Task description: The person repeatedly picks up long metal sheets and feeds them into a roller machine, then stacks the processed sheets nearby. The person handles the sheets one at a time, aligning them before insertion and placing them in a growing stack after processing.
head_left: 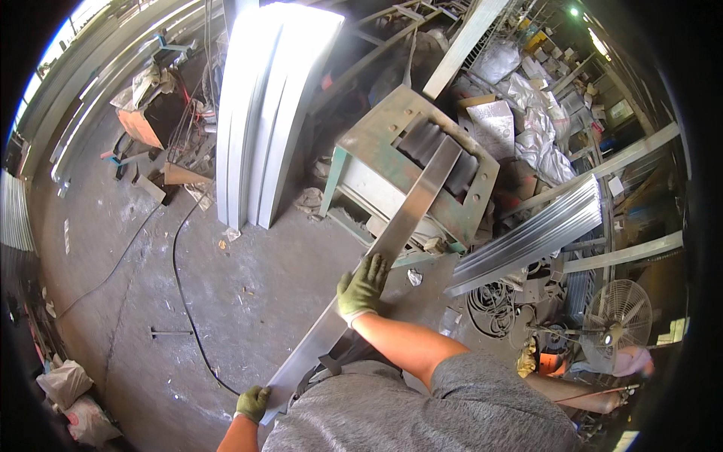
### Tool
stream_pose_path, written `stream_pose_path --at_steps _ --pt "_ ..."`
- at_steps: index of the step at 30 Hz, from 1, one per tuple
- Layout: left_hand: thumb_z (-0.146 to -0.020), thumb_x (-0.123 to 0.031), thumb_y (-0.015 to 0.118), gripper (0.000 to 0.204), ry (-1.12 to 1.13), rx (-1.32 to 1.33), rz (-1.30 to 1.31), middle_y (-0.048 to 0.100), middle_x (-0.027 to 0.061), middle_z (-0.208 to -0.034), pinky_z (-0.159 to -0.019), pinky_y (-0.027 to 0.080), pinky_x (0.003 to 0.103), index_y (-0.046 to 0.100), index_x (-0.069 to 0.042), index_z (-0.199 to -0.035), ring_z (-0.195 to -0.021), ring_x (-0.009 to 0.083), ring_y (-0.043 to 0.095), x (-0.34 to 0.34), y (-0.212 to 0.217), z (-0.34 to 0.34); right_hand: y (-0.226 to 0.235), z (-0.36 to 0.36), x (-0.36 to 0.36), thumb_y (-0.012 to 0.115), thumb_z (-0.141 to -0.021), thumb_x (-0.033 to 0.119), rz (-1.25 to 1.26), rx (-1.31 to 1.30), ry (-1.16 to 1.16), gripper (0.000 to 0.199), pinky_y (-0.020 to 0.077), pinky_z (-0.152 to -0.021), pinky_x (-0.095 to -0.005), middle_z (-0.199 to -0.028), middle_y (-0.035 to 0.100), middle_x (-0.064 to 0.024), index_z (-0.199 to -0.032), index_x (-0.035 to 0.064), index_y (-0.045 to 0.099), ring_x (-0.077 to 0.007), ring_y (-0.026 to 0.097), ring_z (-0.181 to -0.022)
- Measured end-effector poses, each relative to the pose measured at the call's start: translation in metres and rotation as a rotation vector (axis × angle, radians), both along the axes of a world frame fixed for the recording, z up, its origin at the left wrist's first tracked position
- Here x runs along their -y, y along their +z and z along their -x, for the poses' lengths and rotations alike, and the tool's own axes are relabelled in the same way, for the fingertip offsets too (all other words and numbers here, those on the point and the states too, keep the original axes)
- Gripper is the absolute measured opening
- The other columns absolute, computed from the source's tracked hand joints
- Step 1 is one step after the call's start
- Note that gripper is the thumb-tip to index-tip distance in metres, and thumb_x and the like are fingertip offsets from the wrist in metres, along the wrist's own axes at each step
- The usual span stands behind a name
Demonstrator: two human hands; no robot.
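Both of my gloved hands are on one long flat metal strip (392,233) that runs on a slant from my waist up to the green roller machine (410,162). My left hand (252,403), in a green work glove, is closed around the near end of the strip at the lower edge of the view, fingers curled over its edge. My right hand (363,286), in a matching glove, lies flat and spread on the strip's upper face about midway along, palm down, fingers pointing toward the machine; it presses rather than grips. The far end of the strip rests across the top of the machine, over the dark rollers set into its worn steel plate.

Just behind the machine to its left, a stack of pale bent metal sheets (267,113) stands on end on the concrete floor (151,271), catching bright light. A black cable (184,301) snakes across the floor to my left. Right of the machine, a bundle of ribbed metal profiles (535,233) lies on a slant, with coiled wire below it and a pedestal fan (617,320) close to the right rim. Another person's hand (633,361) shows beside the fan, well apart from mine. White sacks (71,392) sit at the lower left.
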State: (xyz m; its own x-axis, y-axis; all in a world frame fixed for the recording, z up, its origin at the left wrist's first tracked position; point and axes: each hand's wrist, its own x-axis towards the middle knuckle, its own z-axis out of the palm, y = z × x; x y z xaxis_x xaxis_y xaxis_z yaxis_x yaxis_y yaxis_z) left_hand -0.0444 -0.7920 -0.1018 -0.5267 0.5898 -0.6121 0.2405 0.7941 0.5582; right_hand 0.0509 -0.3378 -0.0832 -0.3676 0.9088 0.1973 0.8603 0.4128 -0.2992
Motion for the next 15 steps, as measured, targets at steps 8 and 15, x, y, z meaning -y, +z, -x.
stream_pose_path --at_steps 8,15 --pt "-0.105 -0.066 0.056 0.064 -0.028 0.060 0.123 0.077 0.0257 -0.094 -0.084 0.058 0.053 0.079 -0.007 -0.100 -0.097 0.0490 0.074 0.065 -0.010 0.028 0.009 -0.023 0.049 0.059 -0.105 0.052 0.273 0.005 0.231 0.089 0.0202 -0.133 -0.0611 -0.172 0.024 -0.0367 -0.164 -0.0089 0.031 -0.0558 0.021 -0.161" --pt "-0.098 -0.070 0.063 0.067 -0.060 0.021 0.101 0.078 0.0260 -0.104 -0.092 0.058 0.052 0.078 -0.005 -0.108 -0.105 0.0457 0.076 -0.089 0.021 0.017 0.012 -0.034 -0.096 0.058 -0.105 0.047 -0.028 0.041 0.287 0.089 0.0209 -0.133 -0.0596 -0.169 0.030 -0.0381 -0.163 -0.0138 0.031 -0.0571 0.025 -0.158"
